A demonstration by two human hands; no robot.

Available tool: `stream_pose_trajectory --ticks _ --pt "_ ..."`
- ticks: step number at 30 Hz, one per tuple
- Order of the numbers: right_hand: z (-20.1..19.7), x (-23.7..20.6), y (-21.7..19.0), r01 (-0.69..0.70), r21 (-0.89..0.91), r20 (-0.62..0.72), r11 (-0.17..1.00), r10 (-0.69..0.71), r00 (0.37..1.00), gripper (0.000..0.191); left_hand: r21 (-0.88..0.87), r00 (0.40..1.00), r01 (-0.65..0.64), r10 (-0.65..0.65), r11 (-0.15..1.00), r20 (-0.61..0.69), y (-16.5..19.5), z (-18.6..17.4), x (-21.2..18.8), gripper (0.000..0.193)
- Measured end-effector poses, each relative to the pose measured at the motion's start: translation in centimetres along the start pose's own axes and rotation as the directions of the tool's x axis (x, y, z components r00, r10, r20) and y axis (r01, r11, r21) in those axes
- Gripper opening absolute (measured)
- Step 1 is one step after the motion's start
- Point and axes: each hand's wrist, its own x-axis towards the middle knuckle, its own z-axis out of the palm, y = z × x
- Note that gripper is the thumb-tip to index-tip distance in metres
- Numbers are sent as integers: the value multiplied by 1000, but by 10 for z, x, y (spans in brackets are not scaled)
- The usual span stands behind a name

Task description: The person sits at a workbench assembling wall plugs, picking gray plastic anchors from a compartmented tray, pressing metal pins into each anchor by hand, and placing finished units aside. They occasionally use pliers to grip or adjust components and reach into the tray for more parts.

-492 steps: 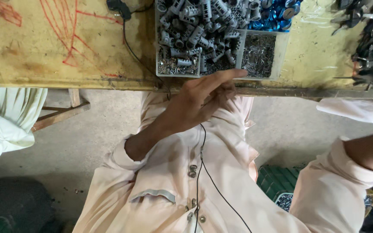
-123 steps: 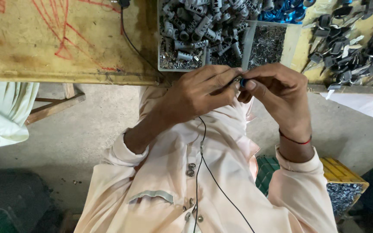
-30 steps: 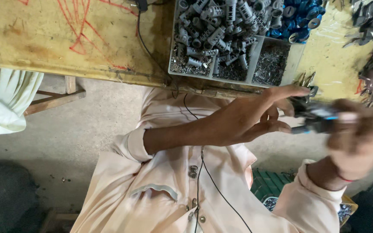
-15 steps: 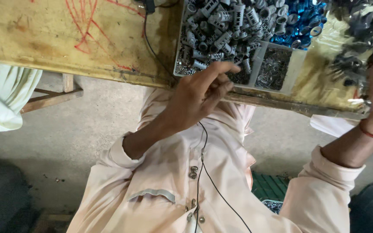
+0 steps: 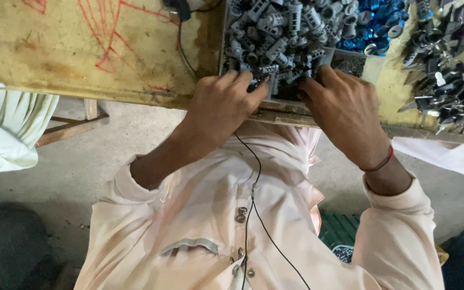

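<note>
While both hands [image 5: 285,102] meet, grey plugs [image 5: 275,32] lie at their fingertips.

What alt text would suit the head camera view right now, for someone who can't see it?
Both hands, the left hand and right hand, reach into a tray of small grey metal parts at the edge of a worn yellow workbench. Blue rings and dark metal pieces lie to the right.
</note>
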Motion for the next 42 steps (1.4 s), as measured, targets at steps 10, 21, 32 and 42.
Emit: stream_pose_trajectory --ticks 10,21,32,42 --pt "-1 4 2 96 -69 48 993 -93 995 13 246 987 -159 153 956 41 -3 9 9 4" --pt "3 -5 4 51 68 63 996 -55 997 15 307 968 -248 224 919 112 -5 13 9 6" --pt "7 -12 6 3 342 -101 940 34 994 13 278 962 -273 256 921 96 -8 14 12 7" --pt "9 -16 3 -48 377 -133 925 106 985 22 88 968 -236 242 968 -64 -6 9 1 24"
